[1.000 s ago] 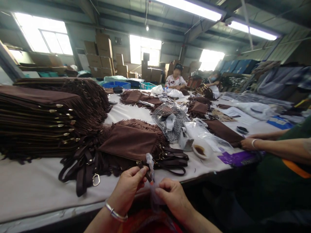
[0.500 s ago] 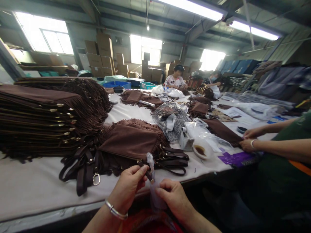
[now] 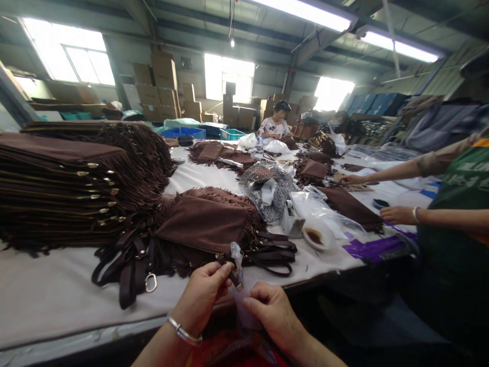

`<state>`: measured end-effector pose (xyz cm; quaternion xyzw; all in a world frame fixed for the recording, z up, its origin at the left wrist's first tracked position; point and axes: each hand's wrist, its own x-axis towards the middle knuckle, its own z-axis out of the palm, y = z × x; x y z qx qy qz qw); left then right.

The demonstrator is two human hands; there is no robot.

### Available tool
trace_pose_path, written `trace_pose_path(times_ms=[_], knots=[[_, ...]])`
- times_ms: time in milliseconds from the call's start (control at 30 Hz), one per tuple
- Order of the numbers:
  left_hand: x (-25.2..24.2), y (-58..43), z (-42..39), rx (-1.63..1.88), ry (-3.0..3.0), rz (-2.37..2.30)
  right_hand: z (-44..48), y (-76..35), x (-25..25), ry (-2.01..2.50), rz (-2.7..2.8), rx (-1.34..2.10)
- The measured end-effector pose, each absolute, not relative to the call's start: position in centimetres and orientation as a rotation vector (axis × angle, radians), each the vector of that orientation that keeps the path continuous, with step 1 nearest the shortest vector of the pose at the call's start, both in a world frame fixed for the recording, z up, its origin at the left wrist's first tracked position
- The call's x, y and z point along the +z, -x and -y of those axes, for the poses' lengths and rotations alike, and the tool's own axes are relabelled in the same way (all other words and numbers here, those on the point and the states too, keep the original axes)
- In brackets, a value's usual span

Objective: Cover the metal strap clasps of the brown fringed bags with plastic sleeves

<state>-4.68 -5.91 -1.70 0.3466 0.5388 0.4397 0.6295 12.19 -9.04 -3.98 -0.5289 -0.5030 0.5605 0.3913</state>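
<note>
My left hand is closed in a pinch on a dark brown strap with a small metal end, at the table's front edge. Close on its right, my right hand pinches a clear plastic bag, a thin sleeve that hangs down towards my lap. The bag's crumpled top stands up beside the strap. Just beyond both hands lies a brown fringed pouch, its gold zip pull near my left fingertips. More dark straps with metal clips spread out to its left.
A tall stack of brown fringed pouches fills the table's left. Right of centre are a bubble-wrap bundle, a small dish with brown liquid and a purple bag. A co-worker's arms reach in from the right.
My hands have hardly moved and keep their grips. The co-worker at right has let go of the brown pouch there; one arm now stretches farther across the table, the other hand draws back.
</note>
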Motion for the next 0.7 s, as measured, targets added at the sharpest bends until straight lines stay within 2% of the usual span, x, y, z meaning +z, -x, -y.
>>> trace_pose_path(times_ms=[700], knots=[[-2.12,4.79,6.07,0.997,-0.957,-1.358,9.04,-11.98,-4.02,1.346,1.233,1.455]])
